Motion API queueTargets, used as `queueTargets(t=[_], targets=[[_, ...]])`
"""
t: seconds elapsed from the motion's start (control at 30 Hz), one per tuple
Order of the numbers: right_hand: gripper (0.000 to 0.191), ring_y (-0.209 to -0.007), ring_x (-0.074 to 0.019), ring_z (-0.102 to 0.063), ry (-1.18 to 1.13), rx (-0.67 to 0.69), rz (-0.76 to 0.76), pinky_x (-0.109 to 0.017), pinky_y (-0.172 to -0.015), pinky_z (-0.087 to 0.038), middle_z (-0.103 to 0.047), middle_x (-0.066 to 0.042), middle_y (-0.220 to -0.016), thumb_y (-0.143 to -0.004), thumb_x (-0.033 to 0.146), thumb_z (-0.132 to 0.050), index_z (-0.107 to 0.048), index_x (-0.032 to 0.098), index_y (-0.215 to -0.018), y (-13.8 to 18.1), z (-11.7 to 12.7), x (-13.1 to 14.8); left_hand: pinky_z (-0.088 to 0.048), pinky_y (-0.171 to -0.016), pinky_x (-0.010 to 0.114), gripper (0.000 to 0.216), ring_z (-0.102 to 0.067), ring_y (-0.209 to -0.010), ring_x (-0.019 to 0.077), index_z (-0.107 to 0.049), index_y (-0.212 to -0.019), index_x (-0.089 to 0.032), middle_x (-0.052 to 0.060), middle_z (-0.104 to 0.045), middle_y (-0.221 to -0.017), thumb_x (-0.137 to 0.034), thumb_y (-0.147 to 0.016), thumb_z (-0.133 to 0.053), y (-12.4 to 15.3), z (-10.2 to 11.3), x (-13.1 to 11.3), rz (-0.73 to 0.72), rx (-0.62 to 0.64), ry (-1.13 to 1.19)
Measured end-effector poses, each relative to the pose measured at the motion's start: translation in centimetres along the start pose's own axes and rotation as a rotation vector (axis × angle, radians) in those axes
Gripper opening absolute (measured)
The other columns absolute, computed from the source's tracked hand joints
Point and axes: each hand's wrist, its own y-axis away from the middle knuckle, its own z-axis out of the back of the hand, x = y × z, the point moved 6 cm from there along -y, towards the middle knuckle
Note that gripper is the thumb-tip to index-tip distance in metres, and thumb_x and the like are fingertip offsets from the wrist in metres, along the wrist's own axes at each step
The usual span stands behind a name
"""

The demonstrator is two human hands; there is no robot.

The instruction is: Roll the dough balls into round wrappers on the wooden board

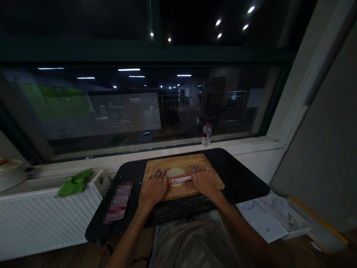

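Note:
A wooden cutting board (209,165) lies on a black table (240,175). On the board is a flat round of pale dough (175,172). A red and white roller (181,179) lies across the near edge of the dough. My left hand (155,187) rests flat on the roller's left end, fingers stretched forward. My right hand (203,179) presses flat on its right end, fingers also extended. Both palms bear down on the roller rather than wrap it.
A small plastic bottle (206,134) stands on the window sill behind the table. A blurred packet (118,203) lies on the table's left part. A green cloth (74,182) sits on the white radiator (44,216). Papers (264,217) lie at the right.

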Motion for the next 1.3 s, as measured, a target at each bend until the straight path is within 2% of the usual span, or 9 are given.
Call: queueTargets(t=[0.13, 0.33, 0.47, 0.67, 0.83, 1.03, 1.17, 1.3], targets=[[0.053, -0.146, -0.0283, -0.063, -0.027, -0.028, 0.007, -0.043, -0.132, -0.035, -0.071, -0.021, -0.151, -0.113, 0.025, -0.035, -0.069, 0.006, -0.15, 0.7, -0.3, 0.1, -0.043, -0.13, 0.049, 0.053, -0.053, -0.158, 0.032, -0.063, -0.153, -0.01, 0.02, -0.062, -0.163, -0.026, -0.114, -0.031, 0.7, 0.2, -0.2, 0.039, -0.026, 0.031], [0.054, -0.146, -0.0302, -0.062, -0.064, -0.077, -0.02, -0.049, -0.131, -0.037, -0.07, -0.019, -0.153, -0.113, 0.027, -0.037, -0.067, 0.01, -0.154, 2.4, -0.6, 0.0, -0.043, -0.131, 0.05, 0.055, -0.053, -0.158, 0.0297, -0.06, -0.158, -0.014, 0.016, -0.062, -0.164, -0.032, -0.115, -0.03, 1.5, -0.1, -0.1, 0.071, -0.059, 0.085], [0.054, -0.146, -0.0302, -0.063, -0.06, -0.078, -0.024, -0.049, -0.132, -0.036, -0.069, -0.02, -0.154, -0.114, 0.028, -0.035, -0.067, 0.009, -0.153, 3.1, -0.6, 0.0, -0.041, -0.132, 0.051, 0.055, -0.055, -0.156, 0.0298, -0.061, -0.158, -0.015, 0.015, -0.064, -0.162, -0.033, -0.115, -0.032, 1.8, 0.0, -0.2, 0.066, -0.084, 0.074], [0.052, -0.149, -0.0306, -0.061, -0.041, -0.081, -0.027, -0.051, -0.132, -0.036, -0.067, -0.018, -0.156, -0.113, 0.028, -0.041, -0.066, 0.013, -0.156, 3.6, -0.7, 0.2, -0.041, -0.132, 0.047, 0.059, -0.056, -0.155, 0.0288, -0.059, -0.158, -0.01, 0.017, -0.062, -0.163, -0.033, -0.115, -0.028, 2.4, -0.6, -0.5, 0.07, -0.108, 0.075], [0.053, -0.151, -0.0313, -0.059, -0.018, -0.087, -0.037, -0.05, -0.132, -0.038, -0.064, -0.019, -0.159, -0.113, 0.028, -0.042, -0.064, 0.012, -0.158, 4.0, -0.9, 0.1, -0.039, -0.133, 0.048, 0.057, -0.054, -0.157, 0.0287, -0.058, -0.16, -0.014, 0.015, -0.062, -0.164, -0.035, -0.115, -0.03, 2.6, -0.9, -0.4, 0.064, -0.133, 0.085], [0.053, -0.15, -0.0301, -0.059, -0.053, -0.046, 0.008, -0.051, -0.132, -0.037, -0.068, -0.017, -0.155, -0.113, 0.027, -0.037, -0.066, 0.013, -0.155, 1.6, -1.5, -0.4, -0.039, -0.13, 0.054, 0.055, -0.044, -0.163, 0.0341, -0.062, -0.156, -0.018, 0.014, -0.062, -0.164, -0.035, -0.115, -0.029, 0.6, 0.0, 0.1, 0.049, -0.072, 0.057], [0.053, -0.153, -0.0302, -0.056, -0.026, -0.023, -0.005, -0.051, -0.135, -0.031, -0.066, -0.017, -0.158, -0.113, 0.028, -0.039, -0.067, 0.013, -0.155, -1.4, -1.8, -0.9, -0.041, -0.127, 0.058, 0.053, -0.046, -0.161, 0.0378, -0.062, -0.153, -0.02, 0.015, -0.061, -0.165, -0.033, -0.114, -0.029, -1.0, 0.2, 0.6, 0.032, -0.015, 0.012], [0.05, -0.152, -0.029, -0.057, -0.01, 0.114, 0.021, -0.049, -0.137, -0.025, -0.066, -0.014, -0.159, -0.114, 0.029, -0.039, -0.069, 0.017, -0.152, -4.9, -2.8, -1.2, -0.043, -0.124, 0.059, 0.049, -0.052, -0.154, 0.0376, -0.06, -0.153, -0.021, 0.018, -0.063, -0.161, -0.033, -0.114, -0.033, -2.4, 0.1, 1.4, 0.03, 0.01, 0.019]])
